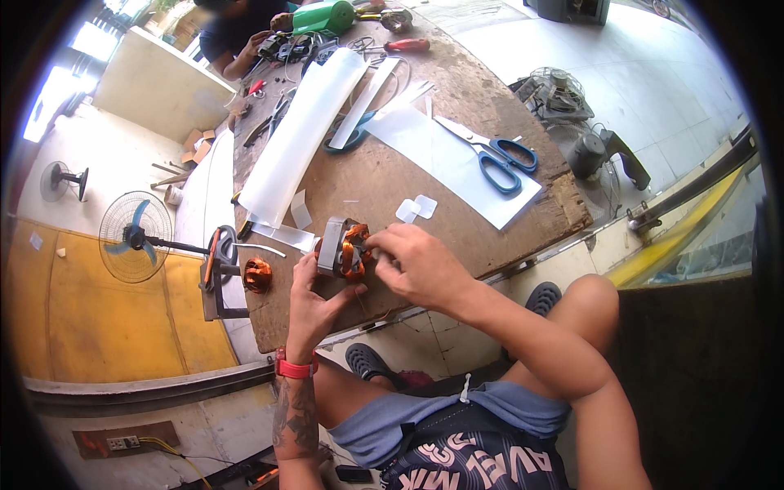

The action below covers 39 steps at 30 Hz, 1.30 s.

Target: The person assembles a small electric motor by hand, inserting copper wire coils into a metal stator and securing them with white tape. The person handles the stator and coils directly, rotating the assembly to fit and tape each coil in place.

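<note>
A motor stator (332,247), a grey metal core with orange copper windings, is near the front edge of the wooden table. My left hand (314,298) grips it from the left and below, thumb under the near side. Against the windings on the right, my right hand (419,264) has its fingers curled and pinched; whatever lies between the fingertips is hidden. Just beyond the stator lie small white cut pieces (415,208). A loose copper coil (258,276) sits by the table's left edge.
A white sheet roll (302,139) stretches along the table (457,73). Blue-handled scissors (494,155) rest on a white sheet (457,175); another blue-handled pair (349,139) is beside the roll. Another person (233,41) works at the far end. Fans (135,237) stand left.
</note>
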Motion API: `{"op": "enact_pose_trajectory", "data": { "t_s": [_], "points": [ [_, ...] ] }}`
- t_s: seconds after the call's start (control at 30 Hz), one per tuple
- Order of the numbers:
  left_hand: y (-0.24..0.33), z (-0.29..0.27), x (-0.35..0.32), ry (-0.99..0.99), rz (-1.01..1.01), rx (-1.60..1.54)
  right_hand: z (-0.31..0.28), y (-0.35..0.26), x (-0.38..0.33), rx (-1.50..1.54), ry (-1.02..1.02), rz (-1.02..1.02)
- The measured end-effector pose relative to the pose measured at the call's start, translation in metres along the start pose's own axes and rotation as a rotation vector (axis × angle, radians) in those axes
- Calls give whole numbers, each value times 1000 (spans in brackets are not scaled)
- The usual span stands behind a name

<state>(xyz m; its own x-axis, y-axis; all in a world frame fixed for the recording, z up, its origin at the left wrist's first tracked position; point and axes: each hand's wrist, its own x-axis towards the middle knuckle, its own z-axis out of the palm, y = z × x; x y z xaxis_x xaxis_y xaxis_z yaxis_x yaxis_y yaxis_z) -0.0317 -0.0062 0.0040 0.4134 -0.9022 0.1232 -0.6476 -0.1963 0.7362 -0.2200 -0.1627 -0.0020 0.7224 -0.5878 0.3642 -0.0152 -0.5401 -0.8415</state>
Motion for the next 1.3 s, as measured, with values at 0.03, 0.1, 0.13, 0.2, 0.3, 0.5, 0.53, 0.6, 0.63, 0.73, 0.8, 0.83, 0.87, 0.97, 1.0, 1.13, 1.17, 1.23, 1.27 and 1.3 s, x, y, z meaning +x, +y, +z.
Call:
{"op": "enact_pose_trajectory", "data": {
  "t_s": [0.03,0.1,0.13,0.2,0.3,0.5,0.53,0.6,0.63,0.73,0.8,0.83,0.87,0.97,1.0,1.13,1.17,1.23,1.27,1.3],
  "points": [
    [-4,2,1,0,-78,-127,6,0,0,-17,4,2],
    [-10,4,1,14,-156,-253,13,0,2,-82,7,-9],
    [-12,6,0,28,-156,-252,15,0,3,-119,21,-21],
    [-12,6,-1,32,-164,-258,19,-1,7,-149,39,-18],
    [-11,4,1,-7,-162,-218,25,-1,10,-227,64,-76],
    [-15,-2,4,-4,31,229,38,5,8,-260,105,-166],
    [-15,-1,3,7,38,258,36,5,9,-240,104,-146],
    [-16,1,2,35,62,292,30,1,12,-155,146,-133],
    [-16,3,1,55,79,296,24,-1,14,-126,93,-54],
    [-12,6,-2,95,98,293,-16,5,15,-47,84,70],
    [-9,4,1,91,157,322,-40,16,20,-441,143,-22],
    [-7,2,4,73,212,355,-48,20,20,-553,92,19],
    [-6,-1,7,52,268,390,-54,24,20,-657,90,8],
    [-7,-9,14,-5,231,257,-55,27,13,-780,186,-93],
    [-8,-12,16,-44,212,227,-52,25,8,-794,258,-152],
    [-15,-23,23,-176,130,147,-15,5,-18,-553,-56,-309],
    [-17,-25,24,-209,107,137,-5,-1,-24,-528,-93,-303],
    [-18,-25,22,-218,71,159,3,-2,-30,-491,-139,-282],
    [-18,-26,21,-217,67,186,5,-2,-31,-480,-148,-272],
    [-19,-26,20,-204,27,117,6,-1,-31,-470,-143,-265]
  ]
}}
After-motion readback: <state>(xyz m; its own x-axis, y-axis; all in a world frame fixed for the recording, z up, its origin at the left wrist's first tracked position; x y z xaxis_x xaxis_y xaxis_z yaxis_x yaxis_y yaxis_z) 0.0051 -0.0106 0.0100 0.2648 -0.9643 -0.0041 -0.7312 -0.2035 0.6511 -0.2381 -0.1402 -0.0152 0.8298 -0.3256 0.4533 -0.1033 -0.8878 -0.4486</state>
